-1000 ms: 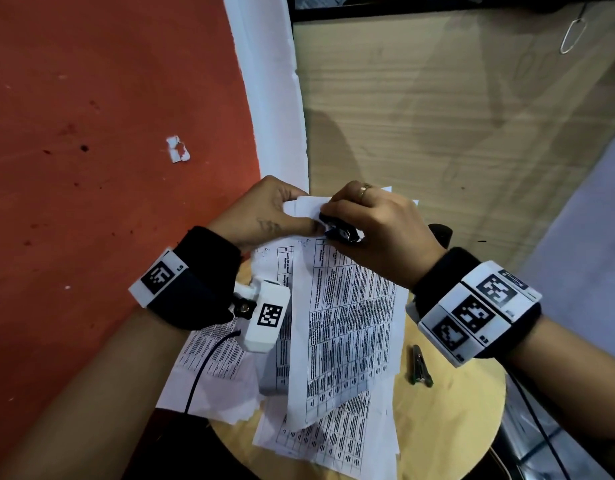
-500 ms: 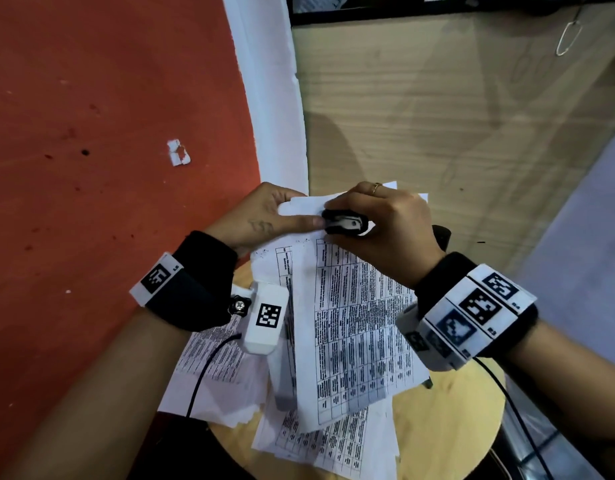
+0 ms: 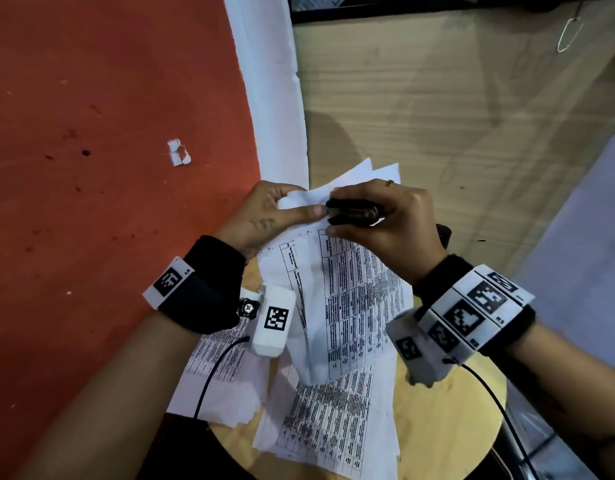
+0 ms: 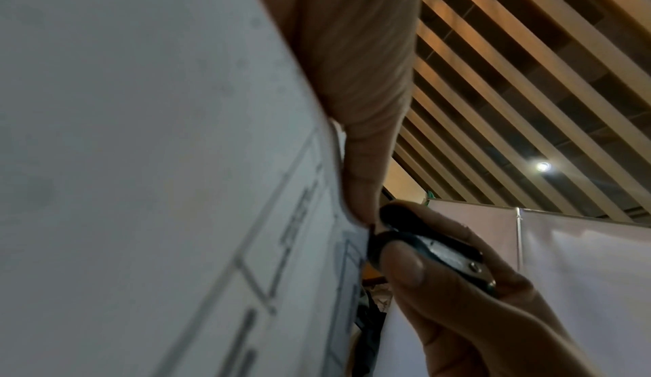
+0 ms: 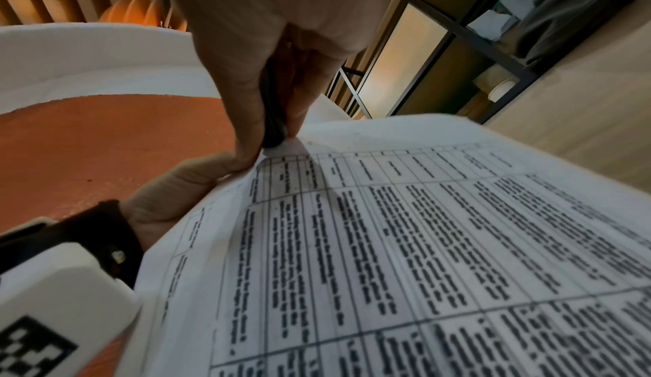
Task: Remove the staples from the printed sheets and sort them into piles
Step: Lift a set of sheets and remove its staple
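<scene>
The left hand (image 3: 264,216) pinches the top corner of a set of printed sheets (image 3: 347,299), thumb on the printed side and the other fingers curled behind the paper. The set is lifted off the round wooden table (image 3: 448,420) and hangs down toward the person, its table of text facing up. The right hand (image 3: 385,223) grips a black staple remover (image 3: 351,212), thumb below and fingers above, with the tool's nose set against the same corner, right beside the left thumb tip. In the left wrist view the staple remover (image 4: 422,246) shows a metal middle between black grips, and its nose touches the paper edge; whether a staple sits in it cannot be told. In the right wrist view the right hand's fingers (image 5: 246,121) close around the dark tool above the sheet's corner.

Under the lifted set, more printed pages (image 3: 330,431) lie spread on the table, and another loose pile (image 3: 223,375) overhangs its left edge below the left wrist. To the far left, a small white scrap (image 3: 179,153) lies on the red floor (image 3: 91,133).
</scene>
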Available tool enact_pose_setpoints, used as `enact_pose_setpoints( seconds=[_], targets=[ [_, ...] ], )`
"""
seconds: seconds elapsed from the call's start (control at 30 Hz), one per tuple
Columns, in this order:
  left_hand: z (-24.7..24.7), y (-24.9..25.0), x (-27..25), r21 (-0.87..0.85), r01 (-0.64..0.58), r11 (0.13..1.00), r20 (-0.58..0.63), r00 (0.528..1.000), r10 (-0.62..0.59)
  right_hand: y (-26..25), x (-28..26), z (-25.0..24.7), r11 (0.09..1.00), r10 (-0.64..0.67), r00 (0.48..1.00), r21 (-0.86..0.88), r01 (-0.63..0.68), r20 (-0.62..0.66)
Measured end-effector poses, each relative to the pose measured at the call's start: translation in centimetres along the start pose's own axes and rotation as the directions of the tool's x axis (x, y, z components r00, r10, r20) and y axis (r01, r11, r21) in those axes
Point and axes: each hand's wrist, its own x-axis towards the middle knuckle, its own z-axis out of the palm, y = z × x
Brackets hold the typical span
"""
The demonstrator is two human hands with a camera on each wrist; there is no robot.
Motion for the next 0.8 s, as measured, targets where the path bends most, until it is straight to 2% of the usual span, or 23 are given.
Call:
enact_pose_setpoints(
  seconds=[0.17,0.33,0.47,0.53,0.8],
  targets=[
    [0.2,-0.4,0.2,0.054,-0.007,0.999,-0.042,0.999,0.010,0.3,0.0,0.0,0.999,0.020,1.000,0.035,-0.019,-0.011],
    [0.7,-0.6,0.5,0.169,-0.082,0.982,-0.104,0.990,0.100,0.3,0.1,-0.1,0.999,0.037,0.999,0.025,-0.037,-0.015],
    [1.0,-1.7,1.2,0.367,-0.166,0.915,-0.151,0.960,0.235,0.1,0.2,0.0,0.999,0.033,0.998,-0.017,-0.034,-0.048],
    [0.8,-2.2,1.4,0.472,-0.164,0.867,-0.177,0.945,0.275,0.1,0.3,0.1,0.998,0.008,0.998,-0.056,-0.011,-0.056],
    [-0.7,-3.0,2.2,0.516,-0.100,0.851,-0.182,0.958,0.223,3.3,-1.0,0.1,0.958,0.033,0.999,-0.285,-0.020,0.041]
  ],
)
